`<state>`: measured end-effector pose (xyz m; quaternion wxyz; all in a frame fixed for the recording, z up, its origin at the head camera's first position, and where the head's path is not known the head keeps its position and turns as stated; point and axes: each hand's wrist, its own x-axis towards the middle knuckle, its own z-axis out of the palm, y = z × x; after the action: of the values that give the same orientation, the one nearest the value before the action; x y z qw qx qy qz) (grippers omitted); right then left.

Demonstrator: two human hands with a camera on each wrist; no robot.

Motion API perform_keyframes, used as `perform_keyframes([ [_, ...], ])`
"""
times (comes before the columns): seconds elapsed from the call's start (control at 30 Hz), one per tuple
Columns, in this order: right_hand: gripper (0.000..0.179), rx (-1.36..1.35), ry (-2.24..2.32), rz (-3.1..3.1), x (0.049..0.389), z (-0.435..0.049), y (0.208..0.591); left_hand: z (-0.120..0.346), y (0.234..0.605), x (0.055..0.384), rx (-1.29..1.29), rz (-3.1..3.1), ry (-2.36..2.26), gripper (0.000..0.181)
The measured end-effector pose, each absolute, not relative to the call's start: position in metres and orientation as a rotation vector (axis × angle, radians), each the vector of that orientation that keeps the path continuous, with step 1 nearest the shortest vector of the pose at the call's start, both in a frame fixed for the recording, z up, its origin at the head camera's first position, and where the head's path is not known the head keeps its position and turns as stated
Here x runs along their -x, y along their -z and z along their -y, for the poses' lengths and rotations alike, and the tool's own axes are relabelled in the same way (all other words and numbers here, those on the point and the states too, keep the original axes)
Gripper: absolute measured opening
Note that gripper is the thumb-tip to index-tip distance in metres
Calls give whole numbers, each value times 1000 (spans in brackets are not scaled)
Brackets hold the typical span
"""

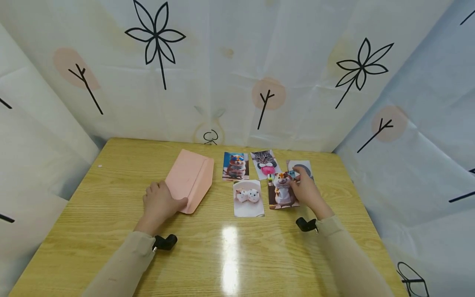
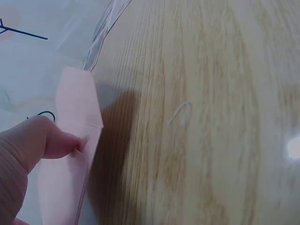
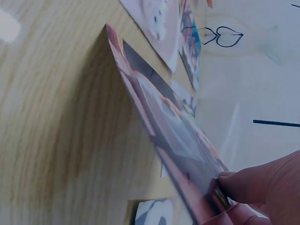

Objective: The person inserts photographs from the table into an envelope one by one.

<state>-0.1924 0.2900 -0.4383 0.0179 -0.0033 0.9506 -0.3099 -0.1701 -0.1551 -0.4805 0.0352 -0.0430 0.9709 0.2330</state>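
Note:
My left hand grips the near left edge of a pink envelope, thumb on top. In the left wrist view the thumb presses on the envelope, which is lifted off the wood and casts a shadow. My right hand pinches the right edge of a photo card showing a hamster in a white apron. That card is raised and tilted above the table in the right wrist view. It overlaps another card behind it, which the hand also partly covers.
Around the held card lie a card of a hamster in sunglasses, a cat card and a card of two white hamsters. They rest on a wooden table. A patterned cloth hangs behind it and at both sides.

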Motion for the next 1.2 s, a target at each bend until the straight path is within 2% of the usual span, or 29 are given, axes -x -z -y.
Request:
perform_keyframes([
  [0.43,56,-53,1276,-2975,196,-274,426,140,483,168,125,-3128,-861,94],
  [0.83,58,-6,1760,-2777,200,-244,427,120,485,163,55,-3159,-888,97],
  [1.2,57,29,1877,-2689,185,-204,399,110,483,162,16,-3137,-936,99],
])
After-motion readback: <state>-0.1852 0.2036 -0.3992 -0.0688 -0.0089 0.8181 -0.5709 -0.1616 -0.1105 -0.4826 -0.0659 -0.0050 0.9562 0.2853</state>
